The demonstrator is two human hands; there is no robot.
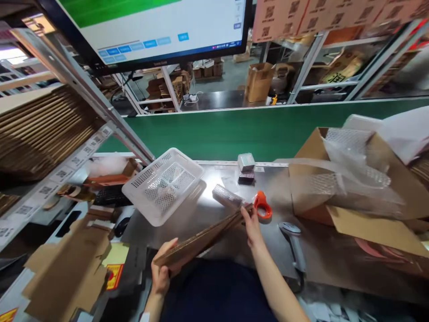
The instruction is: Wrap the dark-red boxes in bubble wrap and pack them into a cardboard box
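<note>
The left hand was closed around the near end of a folded piece of cardboard, thumb on one face, while the right hand pinched its far end — so both hands were holding the one thing. The cardboard was tilted and slanted across the near edge of the metal surface, its right end higher up the view; whether it touched the surface there could not be told. The step in hand looked like handling this cardboard, perhaps opening or turning it, and the next move seemed to call for a firm grip at both ends and care for what lay close by. Just past the right hand lay a bubble-wrapped item and an orange ring-shaped tool. Farther out, two small boxes stood stacked by the far edge, and a white basket sat toward the far left corner. A scanner lay right of the right hand — near the front edge — and an open carton holding clear bubble wrap took up the right end.
</note>
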